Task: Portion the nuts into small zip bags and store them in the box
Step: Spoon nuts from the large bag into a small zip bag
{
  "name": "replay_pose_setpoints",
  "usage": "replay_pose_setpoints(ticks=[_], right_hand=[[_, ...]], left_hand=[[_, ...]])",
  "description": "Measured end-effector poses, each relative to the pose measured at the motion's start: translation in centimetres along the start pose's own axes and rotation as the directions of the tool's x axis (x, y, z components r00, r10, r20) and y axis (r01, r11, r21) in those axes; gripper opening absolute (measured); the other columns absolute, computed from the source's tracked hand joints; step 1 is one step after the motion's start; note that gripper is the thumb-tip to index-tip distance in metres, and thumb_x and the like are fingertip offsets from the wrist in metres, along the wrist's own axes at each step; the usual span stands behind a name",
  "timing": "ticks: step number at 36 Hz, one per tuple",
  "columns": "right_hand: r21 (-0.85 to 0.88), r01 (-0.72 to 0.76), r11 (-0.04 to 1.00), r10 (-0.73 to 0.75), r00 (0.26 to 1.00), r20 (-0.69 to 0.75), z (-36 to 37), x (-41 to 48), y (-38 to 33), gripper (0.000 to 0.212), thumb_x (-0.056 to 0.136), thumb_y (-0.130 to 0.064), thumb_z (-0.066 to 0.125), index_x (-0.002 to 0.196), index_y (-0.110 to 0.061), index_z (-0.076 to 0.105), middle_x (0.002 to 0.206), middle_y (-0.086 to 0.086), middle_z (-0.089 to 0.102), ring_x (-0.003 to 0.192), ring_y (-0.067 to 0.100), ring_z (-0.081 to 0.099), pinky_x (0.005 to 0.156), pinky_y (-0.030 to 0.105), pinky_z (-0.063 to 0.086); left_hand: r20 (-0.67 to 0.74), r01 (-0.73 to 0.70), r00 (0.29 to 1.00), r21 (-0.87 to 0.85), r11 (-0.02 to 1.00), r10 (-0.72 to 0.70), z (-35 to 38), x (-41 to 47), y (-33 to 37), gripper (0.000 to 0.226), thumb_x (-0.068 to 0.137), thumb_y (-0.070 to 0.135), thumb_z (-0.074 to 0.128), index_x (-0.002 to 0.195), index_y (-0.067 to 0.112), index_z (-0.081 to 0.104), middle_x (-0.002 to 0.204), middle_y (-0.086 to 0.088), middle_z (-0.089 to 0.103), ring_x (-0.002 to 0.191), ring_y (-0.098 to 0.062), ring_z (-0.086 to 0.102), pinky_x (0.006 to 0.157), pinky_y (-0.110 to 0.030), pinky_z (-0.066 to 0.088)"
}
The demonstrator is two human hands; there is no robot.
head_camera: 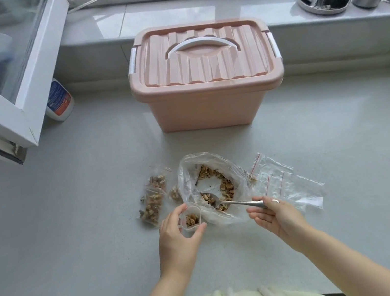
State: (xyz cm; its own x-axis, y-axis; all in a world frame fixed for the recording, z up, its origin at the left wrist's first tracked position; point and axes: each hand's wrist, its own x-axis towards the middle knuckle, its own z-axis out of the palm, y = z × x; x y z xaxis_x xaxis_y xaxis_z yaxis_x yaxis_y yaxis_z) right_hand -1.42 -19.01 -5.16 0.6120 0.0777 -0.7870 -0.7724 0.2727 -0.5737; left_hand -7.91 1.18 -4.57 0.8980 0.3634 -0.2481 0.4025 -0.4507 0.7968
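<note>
Figure: portioning in progress, head view. The small zip bag stands near the front edge of the counter, about mid-width, with its mouth held round and a few walnut pieces inside. The left hand curls round the bag, thumb and fingers pinching the rim. The film is thin, limp and probably slippery, so it likely keeps its shape only while gripped at the mouth, and the zip strip is the firmest place to hold. The nuts are light, brittle and irregular, and would crumble under pressure. The right hand grips the handle of a metal spoon, whose bowl lies among the nuts in the large open bag just behind. Filled small bags, apparently 2, lie to the left of it, and empty zip bags to the right. The pink box sits toward the counter's back edge with its lid on; it is rigid and is best lifted by the handle.
</note>
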Motion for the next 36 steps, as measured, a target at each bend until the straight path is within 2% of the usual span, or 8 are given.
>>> replay_pose_setpoints(ticks=[9, 19, 24, 28, 31, 33, 34, 36], right_hand=[[-0.073, 0.149, 0.986, -0.152, 0.987, -0.043, -1.4, -1.6, -2.8, 0.024, 0.099, -0.018, 0.040, 0.092, -0.007, 0.060, 0.062, 0.006, 0.070, 0.051, 0.009, 0.064, 0.050, 0.016, 0.053], [-0.285, 0.291, 0.913, -0.292, 0.956, 0.039, -0.1, -4.6, -6.0, 0.028, 0.098, -0.018, 0.040, 0.082, -0.007, 0.060, 0.053, 0.005, 0.064, 0.041, 0.009, 0.055, 0.043, 0.015, 0.045], [-0.380, 0.374, 0.846, -0.363, 0.926, 0.102, 1.9, -5.7, -6.4, 0.029, 0.097, -0.014, 0.041, 0.078, -0.005, 0.061, 0.049, 0.004, 0.062, 0.038, 0.009, 0.052, 0.039, 0.015, 0.040], [-0.563, 0.509, 0.652, -0.478, 0.851, 0.217, 3.8, -6.5, -5.6, 0.026, 0.096, -0.014, 0.044, 0.079, -0.011, 0.063, 0.053, 0.003, 0.064, 0.044, 0.011, 0.055, 0.045, 0.018, 0.044], [-0.721, 0.622, 0.306, -0.560, 0.730, 0.392, 5.2, -7.6, -4.8, 0.023, 0.095, -0.020, 0.047, 0.080, -0.018, 0.064, 0.059, -0.003, 0.064, 0.051, 0.007, 0.059, 0.055, 0.021, 0.048], [-0.743, 0.662, 0.100, -0.569, 0.651, 0.503, 5.7, -8.2, -4.4, 0.024, 0.095, -0.028, 0.046, 0.085, -0.018, 0.065, 0.062, -0.009, 0.062, 0.060, 0.010, 0.060, 0.060, 0.024, 0.046], [-0.740, 0.672, 0.036, -0.577, 0.619, 0.534, 5.8, -8.3, -4.4, 0.028, 0.094, -0.033, 0.043, 0.087, -0.018, 0.065, 0.063, -0.011, 0.059, 0.062, 0.011, 0.059, 0.061, 0.026, 0.045], [-0.730, 0.684, 0.004, -0.599, 0.586, 0.546, 5.7, -8.4, -4.5, 0.031, 0.090, -0.036, 0.040, 0.088, -0.018, 0.065, 0.063, -0.013, 0.057, 0.065, 0.011, 0.058, 0.062, 0.027, 0.044]], left_hand=[[0.045, -0.045, 0.998, 0.023, 0.999, 0.044, 0.7, 0.3, -0.2, 0.058, 0.073, 0.021, 0.076, 0.124, 0.023, 0.049, 0.111, 0.015, 0.050, 0.105, -0.010, 0.046, 0.089, -0.018, 0.038], [0.054, -0.057, 0.997, 0.013, 0.998, 0.056, 1.1, 0.8, -0.2, 0.055, 0.072, 0.022, 0.076, 0.121, 0.026, 0.049, 0.111, 0.008, 0.053, 0.097, -0.010, 0.047, 0.081, -0.012, 0.034], [0.058, -0.099, 0.994, 0.050, 0.994, 0.096, 1.2, 0.7, 0.3, 0.053, 0.072, 0.020, 0.076, 0.119, 0.024, 0.052, 0.100, 0.026, 0.045, 0.098, -0.009, 0.045, 0.083, -0.012, 0.035], [0.071, -0.124, 0.990, 0.067, 0.990, 0.119, 1.3, 0.7, 0.6, 0.053, 0.072, 0.021, 0.076, 0.119, 0.024, 0.052, 0.098, 0.024, 0.044, 0.099, -0.005, 0.041, 0.086, -0.011, 0.032], [0.057, -0.128, 0.991, 0.061, 0.990, 0.124, 1.5, 0.7, 0.4, 0.053, 0.071, 0.021, 0.077, 0.118, 0.022, 0.053, 0.103, 0.018, 0.049, 0.102, -0.004, 0.041, 0.088, -0.011, 0.032], [0.046, -0.130, 0.991, 0.057, 0.990, 0.127, 1.4, 0.7, 0.3, 0.052, 0.071, 0.021, 0.077, 0.117, 0.022, 0.054, 0.104, 0.016, 0.051, 0.103, -0.005, 0.042, 0.088, -0.014, 0.034], [0.040, -0.130, 0.991, 0.056, 0.990, 0.127, 1.4, 0.7, 0.3, 0.052, 0.071, 0.021, 0.077, 0.117, 0.021, 0.054, 0.103, 0.016, 0.051, 0.103, -0.005, 0.043, 0.087, -0.012, 0.034], [0.036, -0.122, 0.992, 0.055, 0.991, 0.120, 1.3, 0.7, 0.3, 0.053, 0.071, 0.021, 0.077, 0.118, 0.021, 0.053, 0.101, 0.016, 0.049, 0.101, -0.006, 0.042, 0.084, -0.007, 0.031]])
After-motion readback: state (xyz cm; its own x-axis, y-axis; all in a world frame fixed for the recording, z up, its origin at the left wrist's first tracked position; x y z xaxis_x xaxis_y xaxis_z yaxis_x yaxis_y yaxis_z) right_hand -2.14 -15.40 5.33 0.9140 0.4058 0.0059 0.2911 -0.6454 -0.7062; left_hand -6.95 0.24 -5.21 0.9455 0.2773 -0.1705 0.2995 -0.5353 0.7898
